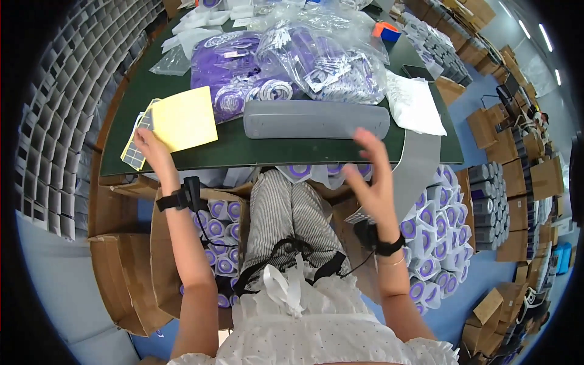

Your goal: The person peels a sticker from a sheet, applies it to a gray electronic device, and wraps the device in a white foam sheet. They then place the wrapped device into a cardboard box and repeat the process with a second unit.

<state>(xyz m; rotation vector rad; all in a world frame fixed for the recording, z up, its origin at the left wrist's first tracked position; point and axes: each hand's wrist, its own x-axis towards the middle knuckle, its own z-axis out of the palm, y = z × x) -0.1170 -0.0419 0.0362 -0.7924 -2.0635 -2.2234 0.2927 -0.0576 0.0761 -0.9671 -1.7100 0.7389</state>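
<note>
At the table's left front, my left hand has its fingers closed on the edge of a sheet of grey square stickers. A plain yellow backing sheet lies beside these fingers, overlapping the stickers. My right hand hangs in the air over the front edge, fingers spread and nothing in them. Just beyond it rests a long grey translucent case, lying lengthwise across the table. Whether a loose sticker is between my left fingertips is too small to make out.
Clear bags of purple-and-white parts are heaped behind the case. A white packet and a grey strip hanging over the edge are at right. Cartons of wrapped purple-ended cylinders flank my legs. A grey compartment rack stands left.
</note>
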